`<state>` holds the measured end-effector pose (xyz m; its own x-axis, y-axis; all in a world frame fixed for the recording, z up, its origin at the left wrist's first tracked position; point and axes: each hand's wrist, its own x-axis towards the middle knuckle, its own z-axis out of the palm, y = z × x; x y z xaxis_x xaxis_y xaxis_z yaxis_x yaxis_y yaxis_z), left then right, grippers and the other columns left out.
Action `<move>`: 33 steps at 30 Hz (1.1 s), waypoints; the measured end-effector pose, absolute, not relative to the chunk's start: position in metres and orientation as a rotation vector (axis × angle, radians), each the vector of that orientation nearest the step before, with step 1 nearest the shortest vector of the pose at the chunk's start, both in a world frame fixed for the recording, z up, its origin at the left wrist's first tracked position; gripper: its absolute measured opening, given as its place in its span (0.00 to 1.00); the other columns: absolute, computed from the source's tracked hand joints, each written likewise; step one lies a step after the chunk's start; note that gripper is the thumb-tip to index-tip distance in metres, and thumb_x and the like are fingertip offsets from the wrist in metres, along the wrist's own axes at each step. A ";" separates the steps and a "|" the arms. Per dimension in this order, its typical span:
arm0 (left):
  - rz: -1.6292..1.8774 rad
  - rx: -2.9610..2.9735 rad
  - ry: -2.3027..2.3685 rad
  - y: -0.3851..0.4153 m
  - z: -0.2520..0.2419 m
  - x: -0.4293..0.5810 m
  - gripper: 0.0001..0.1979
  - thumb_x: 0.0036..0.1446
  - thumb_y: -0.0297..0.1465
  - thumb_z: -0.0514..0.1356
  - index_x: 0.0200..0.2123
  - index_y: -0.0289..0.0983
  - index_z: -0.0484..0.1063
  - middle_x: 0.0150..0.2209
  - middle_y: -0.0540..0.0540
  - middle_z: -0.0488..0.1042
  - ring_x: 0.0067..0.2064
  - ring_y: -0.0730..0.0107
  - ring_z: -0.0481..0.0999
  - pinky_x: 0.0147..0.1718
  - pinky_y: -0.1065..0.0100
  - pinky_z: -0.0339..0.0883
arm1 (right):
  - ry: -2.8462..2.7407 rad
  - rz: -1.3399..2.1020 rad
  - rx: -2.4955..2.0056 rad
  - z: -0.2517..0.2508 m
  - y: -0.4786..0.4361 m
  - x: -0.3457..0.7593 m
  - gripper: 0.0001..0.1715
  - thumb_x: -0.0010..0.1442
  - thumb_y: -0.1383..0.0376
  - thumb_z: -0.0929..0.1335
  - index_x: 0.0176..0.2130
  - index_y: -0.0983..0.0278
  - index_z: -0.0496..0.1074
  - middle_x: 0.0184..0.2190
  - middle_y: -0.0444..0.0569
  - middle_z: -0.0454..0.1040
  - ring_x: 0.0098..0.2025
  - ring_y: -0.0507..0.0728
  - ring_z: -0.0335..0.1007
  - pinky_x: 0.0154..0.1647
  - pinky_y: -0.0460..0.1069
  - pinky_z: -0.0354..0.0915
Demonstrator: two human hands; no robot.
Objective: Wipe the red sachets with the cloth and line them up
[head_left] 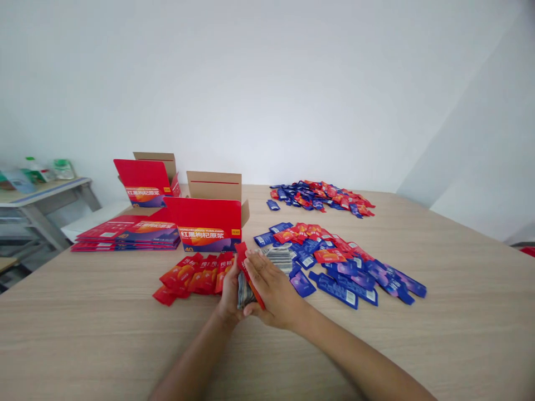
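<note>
Over the near middle of the table, my left hand (228, 298) is wrapped around one side of a stack of sachets (243, 292). Its grey layered edges show between the hands, with a red sachet on the side facing right. My right hand (276, 289) presses on that red face, fingers together and thumb at the lower end. Several red sachets (204, 274) lie in an overlapping row left of my hands. Just behind my right hand is another grey-edged stack (281, 259), partly hidden. Red and blue sachets (330, 253) are spread loosely to the right.
An open red carton (209, 223) stands behind my left hand, with a second open carton (144, 184) farther back. Flattened cartons (129, 231) are piled at left. A heap of red and blue sachets (321, 196) lies near the wall. A side table (42, 192) holds bottles.
</note>
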<state>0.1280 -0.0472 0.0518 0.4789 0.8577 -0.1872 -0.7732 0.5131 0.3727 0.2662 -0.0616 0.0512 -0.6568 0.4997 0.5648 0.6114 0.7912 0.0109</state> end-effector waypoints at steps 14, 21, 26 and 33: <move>1.143 0.311 0.307 -0.032 0.063 0.105 0.33 0.65 0.50 0.47 0.50 0.27 0.75 0.41 0.35 0.81 0.48 0.53 0.80 0.53 0.55 0.70 | -2.517 -0.075 -0.757 0.069 -0.080 0.261 0.51 0.61 0.38 0.62 0.63 0.77 0.62 0.64 0.69 0.62 0.68 0.68 0.54 0.67 0.64 0.56; 1.059 0.329 0.300 -0.036 0.058 0.112 0.29 0.65 0.48 0.51 0.47 0.27 0.76 0.41 0.35 0.81 0.48 0.54 0.80 0.51 0.58 0.72 | -2.596 -0.141 -0.837 0.088 -0.090 0.267 0.44 0.57 0.45 0.70 0.60 0.73 0.66 0.65 0.67 0.61 0.70 0.69 0.48 0.72 0.68 0.39; 1.054 0.318 0.264 -0.039 0.060 0.112 0.31 0.65 0.49 0.49 0.49 0.27 0.75 0.43 0.34 0.80 0.51 0.53 0.79 0.54 0.57 0.70 | -2.661 -0.127 -0.867 0.085 -0.090 0.263 0.42 0.59 0.52 0.70 0.62 0.75 0.62 0.68 0.68 0.53 0.73 0.67 0.38 0.72 0.66 0.37; 0.981 0.311 0.266 -0.041 0.065 0.111 0.35 0.65 0.51 0.47 0.50 0.24 0.74 0.43 0.31 0.80 0.50 0.52 0.79 0.53 0.57 0.70 | -2.712 -0.151 -0.929 0.083 -0.095 0.261 0.38 0.59 0.61 0.69 0.62 0.77 0.60 0.71 0.68 0.42 0.74 0.68 0.29 0.72 0.64 0.39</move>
